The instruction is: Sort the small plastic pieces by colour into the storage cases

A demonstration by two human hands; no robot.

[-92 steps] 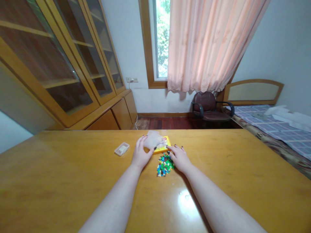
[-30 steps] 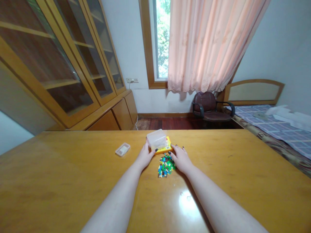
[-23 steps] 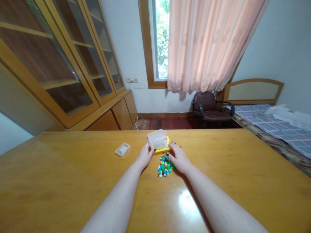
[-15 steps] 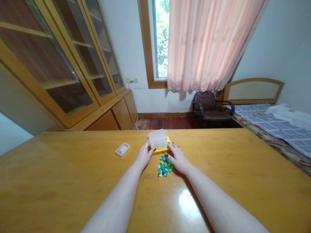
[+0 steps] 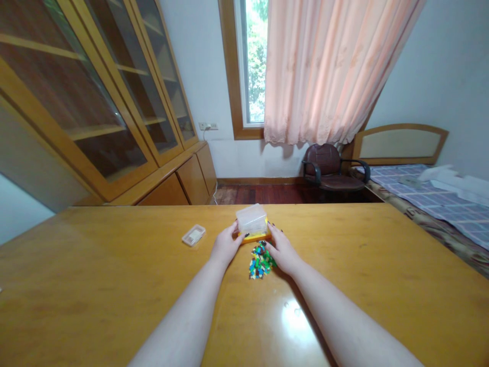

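Note:
A clear plastic cover point(image 5: 251, 220) rests over a yellow base point(image 5: 255, 237) near the far edge of the table. My left hand point(image 5: 226, 242) grips the cover's left side, its thumb at the front corner. Against the right side of the base lies my right hand point(image 5: 282, 251), its fingers along that edge and its thumb nearer the bricks. A heap of small toy bricks point(image 5: 260, 266), in green, blue, cream and dark colours, lies just in front of the base and partly under the right thumb.
Left of my hands sits a small clear tray point(image 5: 193, 235) with something pale in it. The wooden table point(image 5: 114, 285) reaches across the view. Beyond it are a glass-door cabinet point(image 5: 126, 92), a maroon armchair point(image 5: 324, 165) and a bed point(image 5: 416, 183).
The clear cover has shifted slightly right and sits more squarely over the yellow base. Both hands have moved slightly with it. The brick heap is nearly unchanged.

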